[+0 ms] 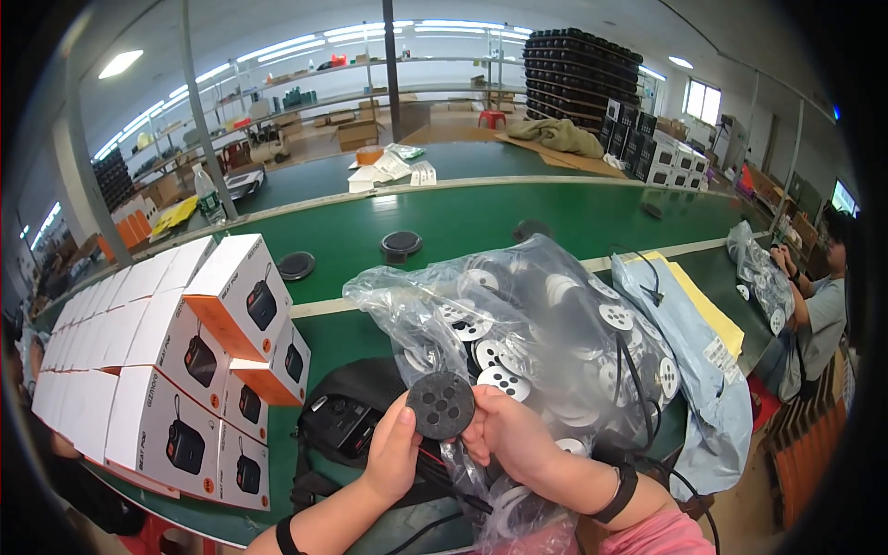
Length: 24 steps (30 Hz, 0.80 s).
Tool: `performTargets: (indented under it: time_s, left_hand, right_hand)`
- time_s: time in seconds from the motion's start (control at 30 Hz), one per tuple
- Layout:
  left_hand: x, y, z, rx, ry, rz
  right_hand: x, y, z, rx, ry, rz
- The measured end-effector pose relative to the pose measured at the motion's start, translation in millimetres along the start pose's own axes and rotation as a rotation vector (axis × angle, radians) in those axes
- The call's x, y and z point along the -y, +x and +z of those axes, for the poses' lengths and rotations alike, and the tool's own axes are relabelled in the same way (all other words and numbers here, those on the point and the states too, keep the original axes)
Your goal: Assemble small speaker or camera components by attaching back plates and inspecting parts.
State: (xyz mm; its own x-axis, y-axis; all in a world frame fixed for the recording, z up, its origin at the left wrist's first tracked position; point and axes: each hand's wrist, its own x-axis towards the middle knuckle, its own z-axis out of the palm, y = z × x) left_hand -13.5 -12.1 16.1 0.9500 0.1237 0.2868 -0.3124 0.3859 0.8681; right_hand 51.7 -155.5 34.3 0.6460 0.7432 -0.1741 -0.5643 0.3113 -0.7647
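Note:
Between my hands is a dark grey, speckled round disc [442,405] with several round holes or spots in its face. My left hand [396,446] grips its left edge, thumb on the front. My right hand [511,433] pinches its right edge, fingers partly behind it. Just beyond lies a large clear plastic bag [546,277], its mouth toward me, full of white discs [504,381] with dark holes. Left of the bag and partly behind my left hand sits a black fabric bag [324,402] with a dark device in it.
White-and-orange boxes [166,435] are stacked at the left. Black round parts [401,244] lie spaced along the green conveyor belt [481,208]. Grey-blue plastic packaging [708,407] and black cables [638,388] lie at the right. A person [819,287] sits further right handling another clear bag.

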Motion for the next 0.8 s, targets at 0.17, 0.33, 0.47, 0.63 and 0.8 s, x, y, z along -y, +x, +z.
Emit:
performTargets:
  time_s: [0.17,0.33,0.47,0.63,0.8]
  left_hand:
    - [1.2,0.2,-4.3,-0.049,-0.178,-0.033]
    - [4.5,-2.4,-5.5,-0.087,-0.121,-0.037]
    - [3.7,-3.3,-7.4,-0.079,-0.050,-0.055]
    - [2.9,-4.6,-6.7,-0.069,0.014,-0.046]
    - [2.8,-6.1,-7.2,-0.020,0.014,-0.026]
  right_hand:
    - [4.2,-4.0,5.6,-0.032,0.027,0.010]
    - [7.1,-6.3,6.2,0.009,0.012,0.057]
    - [7.3,-10.5,6.2,0.045,-0.011,0.053]
    - [7.2,-11.0,7.5,0.052,-0.052,0.092]
    - [6.6,-10.7,7.0,0.063,-0.095,0.097]
